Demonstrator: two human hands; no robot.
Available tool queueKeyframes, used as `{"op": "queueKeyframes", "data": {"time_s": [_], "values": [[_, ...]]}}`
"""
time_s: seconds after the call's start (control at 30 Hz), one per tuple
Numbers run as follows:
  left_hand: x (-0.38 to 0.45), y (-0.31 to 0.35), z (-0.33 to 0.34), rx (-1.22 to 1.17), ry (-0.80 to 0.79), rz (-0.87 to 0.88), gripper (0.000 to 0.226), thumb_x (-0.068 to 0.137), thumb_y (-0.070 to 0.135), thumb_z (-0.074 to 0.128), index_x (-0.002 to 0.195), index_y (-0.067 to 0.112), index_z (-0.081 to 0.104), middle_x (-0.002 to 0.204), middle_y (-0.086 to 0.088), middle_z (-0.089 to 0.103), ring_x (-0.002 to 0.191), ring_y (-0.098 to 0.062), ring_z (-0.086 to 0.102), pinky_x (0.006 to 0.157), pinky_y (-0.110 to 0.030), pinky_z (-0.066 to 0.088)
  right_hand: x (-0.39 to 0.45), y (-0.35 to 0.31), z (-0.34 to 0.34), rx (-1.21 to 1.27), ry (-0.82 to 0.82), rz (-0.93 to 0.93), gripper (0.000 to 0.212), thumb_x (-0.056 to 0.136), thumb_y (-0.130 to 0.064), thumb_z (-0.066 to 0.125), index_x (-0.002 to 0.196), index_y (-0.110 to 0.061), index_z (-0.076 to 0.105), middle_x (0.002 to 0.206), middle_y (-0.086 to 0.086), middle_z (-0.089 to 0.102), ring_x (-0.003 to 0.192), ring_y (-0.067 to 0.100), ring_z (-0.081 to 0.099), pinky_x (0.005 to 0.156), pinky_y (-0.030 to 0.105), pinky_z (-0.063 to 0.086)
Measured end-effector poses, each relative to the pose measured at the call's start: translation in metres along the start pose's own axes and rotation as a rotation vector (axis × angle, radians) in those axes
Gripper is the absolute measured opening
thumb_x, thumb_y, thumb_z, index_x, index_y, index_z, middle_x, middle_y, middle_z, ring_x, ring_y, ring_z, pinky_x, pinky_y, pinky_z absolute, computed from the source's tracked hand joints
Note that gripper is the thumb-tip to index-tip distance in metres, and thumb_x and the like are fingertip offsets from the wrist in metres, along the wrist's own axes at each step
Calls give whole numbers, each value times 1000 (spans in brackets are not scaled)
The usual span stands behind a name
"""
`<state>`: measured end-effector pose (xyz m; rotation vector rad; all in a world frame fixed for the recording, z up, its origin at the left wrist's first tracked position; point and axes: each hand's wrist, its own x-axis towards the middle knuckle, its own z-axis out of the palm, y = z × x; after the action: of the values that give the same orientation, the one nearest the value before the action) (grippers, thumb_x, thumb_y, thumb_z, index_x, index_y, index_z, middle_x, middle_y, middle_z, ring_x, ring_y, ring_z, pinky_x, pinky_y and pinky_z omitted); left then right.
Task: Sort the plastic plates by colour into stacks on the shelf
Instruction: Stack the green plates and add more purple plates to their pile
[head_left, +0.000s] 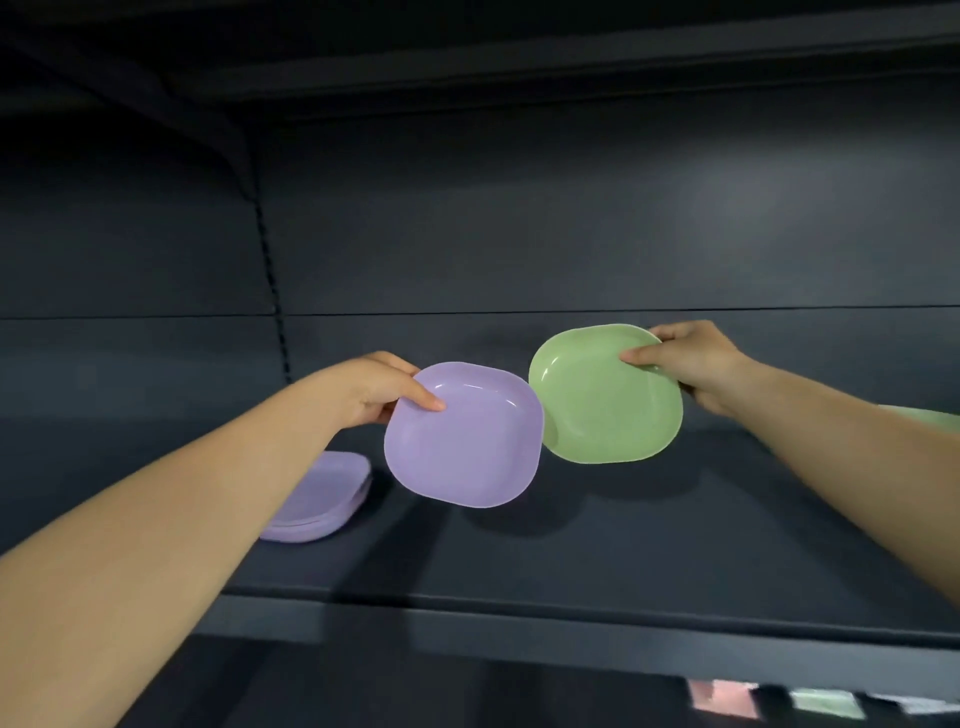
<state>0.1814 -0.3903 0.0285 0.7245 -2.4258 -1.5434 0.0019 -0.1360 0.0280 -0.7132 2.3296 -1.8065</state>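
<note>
both arms reach out over the shelf (519, 561), left hand (371, 387) pinching a purple plate (462, 441), right hand (691, 364) pinching a green plate (602, 400).

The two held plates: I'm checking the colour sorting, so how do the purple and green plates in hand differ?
The purple plate is pinched by the left hand, the green plate by the right hand. The purple one hangs lower and nearer the purple stack; the green one sits higher and to the right. Both are rounded-square, tilted toward the camera and held above the shelf.
</note>
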Motion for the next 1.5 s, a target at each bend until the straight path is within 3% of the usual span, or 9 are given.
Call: {"op": "queueKeyframes", "data": {"time_s": [0.27,0.4,0.53,0.73,0.9,1.03,1.2,1.33,1.5], "values": [[-10,-71,-92,23,-3,-87,28,76,-2,72,104,-2,68,104,-15,71,91,-27,68,74,-30,57,-39,13,121,54,-76,189,15,80,-8,74,93,-6,67,84,8,69,72,20,65,60,27,50],[-2,-99,-117,22,8,-131,27,76,-4,72,103,-1,68,105,-16,71,95,-30,68,81,-35,54,-45,26,154,108,-96,266,13,80,-4,73,90,-6,66,85,10,69,76,24,66,68,32,52],[8,-124,-131,42,7,-168,27,75,-3,73,101,0,69,103,-16,71,96,-31,67,84,-38,54,-50,40,178,88,-121,335,16,77,-3,74,92,-3,67,86,12,71,74,24,67,62,29,52],[14,-144,-134,85,75,-158,18,73,2,77,90,7,70,94,-10,71,90,-26,67,70,-28,52,-51,53,193,23,-108,361,24,73,-3,78,94,2,67,88,14,70,72,23,65,61,28,50],[24,-148,-136,132,169,-133,25,70,4,80,93,5,69,96,-9,68,94,-25,64,83,-29,48,-53,55,194,-73,-81,347,24,73,-3,78,95,-1,66,88,12,70,74,22,65,62,26,49],[27,-154,-134,164,155,-98,28,71,6,80,97,5,69,97,-7,67,94,-24,61,86,-29,46,-53,61,197,-126,-79,332,41,68,-17,84,103,-5,66,94,9,70,86,22,67,77,31,52],[30,-158,-130,195,144,-26,16,71,9,80,80,12,67,83,-1,65,82,-19,60,71,-25,45,-61,57,199,-217,-180,302,47,60,-24,88,99,-12,65,97,5,69,90,20,66,80,30,53],[34,-160,-132,155,88,3,23,70,4,80,88,10,68,91,-6,68,88,-23,64,82,-30,50,-63,53,198,-269,-231,311,53,58,-24,89,103,-14,62,100,3,67,93,19,65,84,32,53],[36,-164,-130,139,-3,-9,39,68,3,82,102,11,65,99,-6,68,93,-22,65,82,-30,52,-62,50,202,-363,-288,317,58,55,-23,91,103,-15,60,101,4,68,94,20,65,88,35,54]]}}
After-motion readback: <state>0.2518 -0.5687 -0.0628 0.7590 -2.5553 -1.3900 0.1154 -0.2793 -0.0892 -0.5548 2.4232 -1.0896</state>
